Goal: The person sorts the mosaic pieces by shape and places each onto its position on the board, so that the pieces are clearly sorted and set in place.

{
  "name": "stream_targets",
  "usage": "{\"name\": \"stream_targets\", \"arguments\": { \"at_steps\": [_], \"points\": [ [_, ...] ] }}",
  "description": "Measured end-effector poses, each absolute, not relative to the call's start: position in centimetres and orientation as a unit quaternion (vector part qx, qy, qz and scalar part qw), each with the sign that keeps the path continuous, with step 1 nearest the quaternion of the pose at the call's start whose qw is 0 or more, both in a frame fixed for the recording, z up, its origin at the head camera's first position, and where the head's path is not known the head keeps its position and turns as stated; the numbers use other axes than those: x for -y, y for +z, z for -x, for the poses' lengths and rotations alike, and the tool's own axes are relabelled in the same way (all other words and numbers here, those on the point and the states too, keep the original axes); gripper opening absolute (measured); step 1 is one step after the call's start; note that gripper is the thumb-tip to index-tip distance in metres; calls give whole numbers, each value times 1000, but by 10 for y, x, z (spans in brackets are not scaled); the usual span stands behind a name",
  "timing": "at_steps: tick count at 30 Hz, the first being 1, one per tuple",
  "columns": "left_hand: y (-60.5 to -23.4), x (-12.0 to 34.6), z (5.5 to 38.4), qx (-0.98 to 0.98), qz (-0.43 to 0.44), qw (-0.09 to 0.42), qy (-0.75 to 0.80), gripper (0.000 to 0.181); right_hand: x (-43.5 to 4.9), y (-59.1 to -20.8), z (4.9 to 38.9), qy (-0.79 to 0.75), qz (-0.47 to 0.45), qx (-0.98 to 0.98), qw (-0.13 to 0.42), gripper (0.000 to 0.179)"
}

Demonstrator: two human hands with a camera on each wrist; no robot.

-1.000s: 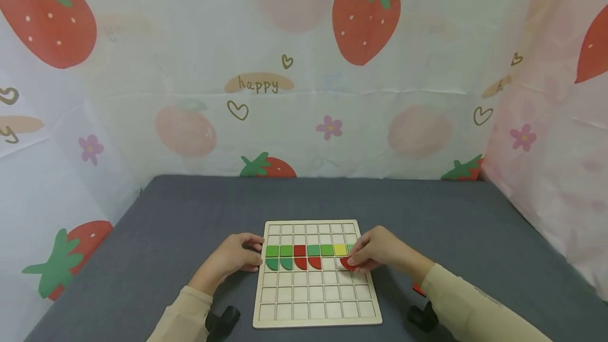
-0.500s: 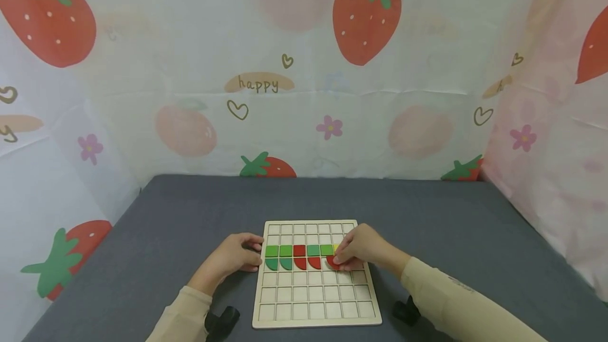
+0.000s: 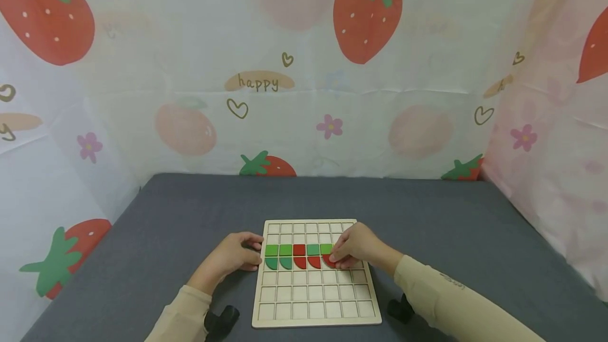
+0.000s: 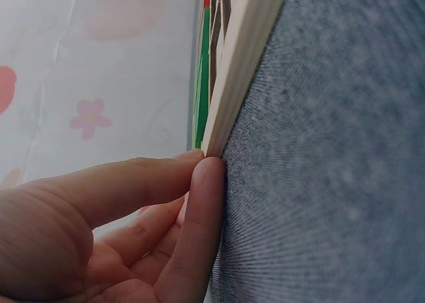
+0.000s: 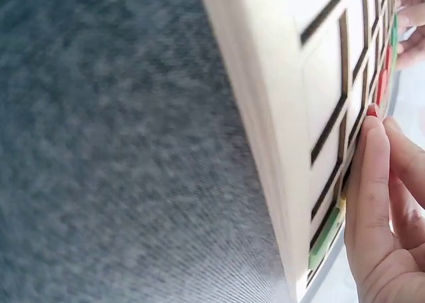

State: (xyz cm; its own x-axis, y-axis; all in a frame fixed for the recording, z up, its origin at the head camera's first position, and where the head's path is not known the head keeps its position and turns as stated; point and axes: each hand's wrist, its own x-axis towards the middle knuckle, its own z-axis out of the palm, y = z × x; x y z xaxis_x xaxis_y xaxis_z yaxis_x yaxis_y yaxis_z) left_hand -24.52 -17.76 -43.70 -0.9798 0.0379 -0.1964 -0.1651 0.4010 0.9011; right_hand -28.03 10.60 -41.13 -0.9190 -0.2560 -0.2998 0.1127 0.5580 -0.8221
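A pale wooden grid board [image 3: 292, 294] lies flat on the cloth. My left hand [image 3: 234, 253] rests at its left edge, fingers and thumb touching the rim, as the left wrist view also shows. Between thumb and fingers, my right hand [image 3: 356, 247] pinches a red quarter-circle tile [image 3: 328, 261], over the fifth cell of the second filled row. To its left lie red quarter-circle tiles [image 3: 314, 263] and green ones [image 3: 285, 263]. Above is a row of square tiles, green [image 3: 272, 250] and red [image 3: 299, 249]; its right end hides behind my right hand.
A dark grey cloth [image 3: 199, 199] covers the table. Printed strawberry curtains [image 3: 304, 136] stand behind and at both sides. Black wrist straps [image 3: 400, 309] show below each sleeve. In the right wrist view, a green tile [image 5: 324, 242] sits near the board's edge.
My right hand has moved left across the board with the red quarter-circle tile, from the sixth column to the fifth, and lowered it there. My left hand has stayed at the edge.
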Motion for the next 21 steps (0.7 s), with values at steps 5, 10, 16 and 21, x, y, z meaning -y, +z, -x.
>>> {"name": "stream_targets", "arguments": {
  "at_steps": [5, 10, 16, 21],
  "points": [
    [-436, 178, 244, -830, 39, 94, 548, 50, -105, -413, 279, -454, 42, -870, 187, 5],
    [-436, 178, 244, -828, 38, 94, 551, 50, -103, -413, 278, -445, 53, -876, 175, 4],
    [-436, 178, 244, -830, 34, 94, 548, 51, -101, -413, 277, -434, 59, -884, 162, 7],
    [-436, 178, 243, -829, 35, 97, 550, 50, -99, -413, 276, -431, 59, -886, 158, 8]
  ]
}}
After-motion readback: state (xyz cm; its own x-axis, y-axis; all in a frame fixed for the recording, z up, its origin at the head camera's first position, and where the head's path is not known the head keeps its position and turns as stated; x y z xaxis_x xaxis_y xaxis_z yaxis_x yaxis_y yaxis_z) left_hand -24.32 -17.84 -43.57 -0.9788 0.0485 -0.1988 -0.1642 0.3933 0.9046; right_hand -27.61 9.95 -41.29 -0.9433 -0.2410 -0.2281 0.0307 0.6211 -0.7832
